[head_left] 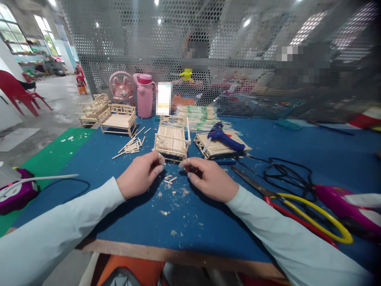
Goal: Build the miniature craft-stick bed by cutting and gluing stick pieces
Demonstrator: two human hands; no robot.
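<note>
A small bed-like model made of thin wooden sticks stands on the blue tabletop in front of me, with rails around its slatted top. My left hand is at its front left corner, fingers curved and thumb apart from them. Close to the front right corner is my right hand, also with a gap between thumb and curled fingers. Neither hand visibly holds anything; whether the fingertips touch the model I cannot tell. Short stick offcuts lie between the hands. To the right, a blue glue gun rests on a flat stick panel.
Large scissors with red and yellow handles and a black cable lie at right, near a purple power strip. Loose sticks, a finished stick bench and a pink bottle stand left. Perforated metal mesh rises behind.
</note>
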